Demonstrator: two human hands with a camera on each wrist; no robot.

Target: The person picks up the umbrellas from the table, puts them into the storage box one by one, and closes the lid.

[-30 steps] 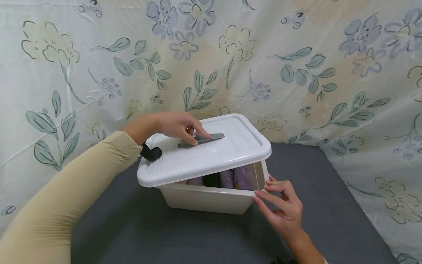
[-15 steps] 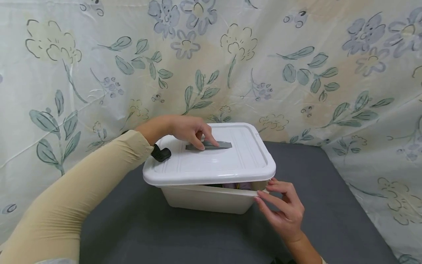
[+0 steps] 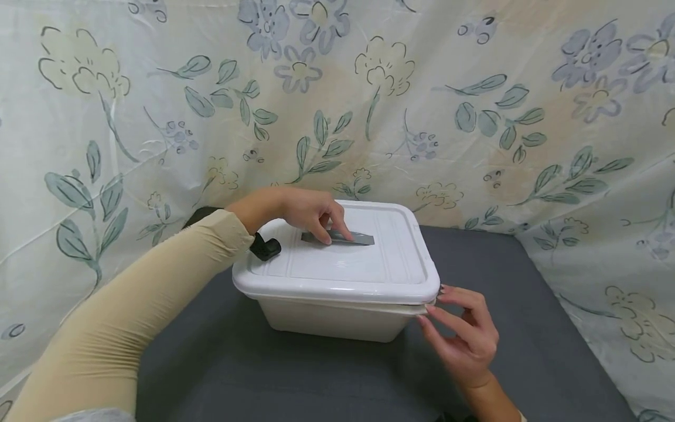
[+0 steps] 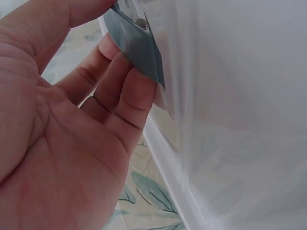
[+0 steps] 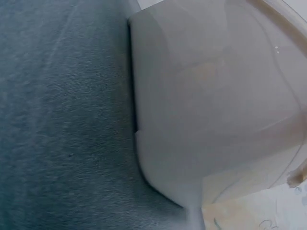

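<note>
Head view: a cream plastic storage box [image 3: 337, 319] sits centre frame on a dark grey surface [image 3: 221, 363], with a white lid [image 3: 337, 264] lying nearly flat on top of it. At the lower right corner of the box a thin gap shows between the lid's rim and the box rim. A grey handle [image 3: 337, 237] lies along the middle of the lid top. The left hand [image 3: 297, 211], coming in from the left of the frame in a beige sleeve [image 3: 126, 316], rests on the lid with fingers curled over the near end of the handle, pinching it; the left wrist view confirms fingertips [image 4: 136, 91] and thumb closed on the grey strip against the white plastic. A black strap [image 3: 263, 247] sits at that wrist, just over the lid's left edge. The right hand [image 3: 464, 334], lower right of the frame, has its fingers loosely extended, tips touching the box rim at the right front corner just under the lid; it grips nothing. Right wrist view: blurred box wall [image 5: 211, 120] on grey surface, no fingers visible. A floral cloth [image 3: 474, 105] fills the background and drapes down the right side.
</note>
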